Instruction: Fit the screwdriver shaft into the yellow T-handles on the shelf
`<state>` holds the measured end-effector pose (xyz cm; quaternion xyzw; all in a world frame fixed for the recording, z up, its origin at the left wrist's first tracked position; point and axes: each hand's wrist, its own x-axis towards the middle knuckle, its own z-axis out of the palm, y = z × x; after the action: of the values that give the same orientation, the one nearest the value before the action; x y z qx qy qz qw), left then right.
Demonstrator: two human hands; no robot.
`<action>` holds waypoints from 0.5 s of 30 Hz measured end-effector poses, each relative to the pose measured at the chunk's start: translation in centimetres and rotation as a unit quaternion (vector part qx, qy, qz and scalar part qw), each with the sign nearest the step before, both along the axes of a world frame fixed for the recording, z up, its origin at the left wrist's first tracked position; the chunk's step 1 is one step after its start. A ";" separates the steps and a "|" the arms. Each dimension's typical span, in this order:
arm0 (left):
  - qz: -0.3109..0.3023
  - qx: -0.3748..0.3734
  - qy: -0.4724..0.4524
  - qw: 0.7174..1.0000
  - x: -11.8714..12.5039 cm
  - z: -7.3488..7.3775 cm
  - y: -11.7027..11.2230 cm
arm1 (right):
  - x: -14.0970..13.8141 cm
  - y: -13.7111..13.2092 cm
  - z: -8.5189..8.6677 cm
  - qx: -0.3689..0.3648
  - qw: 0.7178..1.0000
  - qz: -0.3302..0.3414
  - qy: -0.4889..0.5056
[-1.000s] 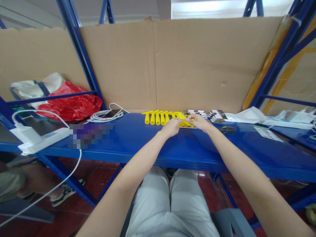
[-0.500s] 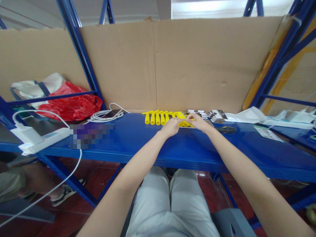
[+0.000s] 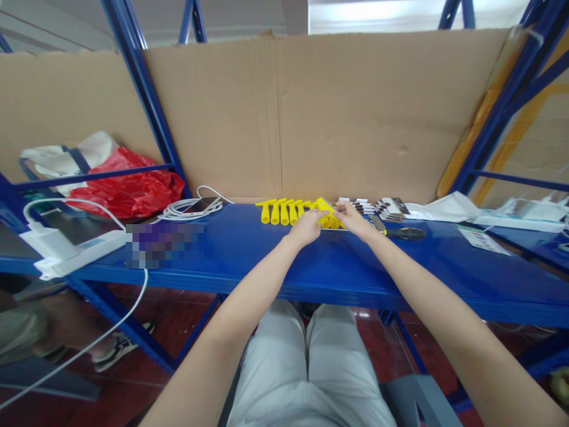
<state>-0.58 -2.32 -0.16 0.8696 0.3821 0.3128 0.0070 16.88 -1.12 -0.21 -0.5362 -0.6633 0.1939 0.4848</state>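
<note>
Hands meet at the far middle of the shelf (image 3: 267,255), as I see it from the head cam. L hand (image 3: 306,229) and R hand (image 3: 354,217) each have the grip pinched together on one yellow part (image 3: 326,207), L fingertips on its left end, R fingertips on its right end. The part sits tilted, just at the right end of a row (image 3: 284,211) of like yellow pcs laid side by side along the far edge. I can't tell if it touches the pcs under it. Both forearms stretch out from near to far across the shelf.

Just right of the R hand lies a screwdriver (image 3: 399,233), black handle w/ yellow band, tip toward the hand. Beyond it, a fanned stack of cards (image 3: 391,209), then a white cloth (image 3: 444,209) further right. Left of the row, well apart, a coiled white cable (image 3: 191,207). Far left, a red bag (image 3: 128,190) and, nearer, a white charger (image 3: 48,243) on a power strip. Cardboard (image 3: 338,112) stands behind everything as a back wall.
</note>
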 end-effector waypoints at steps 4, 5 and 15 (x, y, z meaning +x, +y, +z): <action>0.029 0.002 0.004 1.000 -0.2 0.3 -0.1 | 0.4 -0.1 0.4 -0.008 1.000 0.021 -0.021; 0.034 0.003 0.007 0.999 -0.3 0.3 -0.1 | 0.5 -0.2 0.5 -0.017 0.999 0.025 -0.032; 0.085 0.004 0.112 0.990 -0.5 1.5 -1.9 | 0.8 -1.1 0.9 -0.038 0.999 0.026 -0.010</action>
<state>-1.11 -4.25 1.31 0.8634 0.4518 0.2147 -0.0657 17.64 -2.17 0.71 -0.5390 -0.6739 0.2262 0.4517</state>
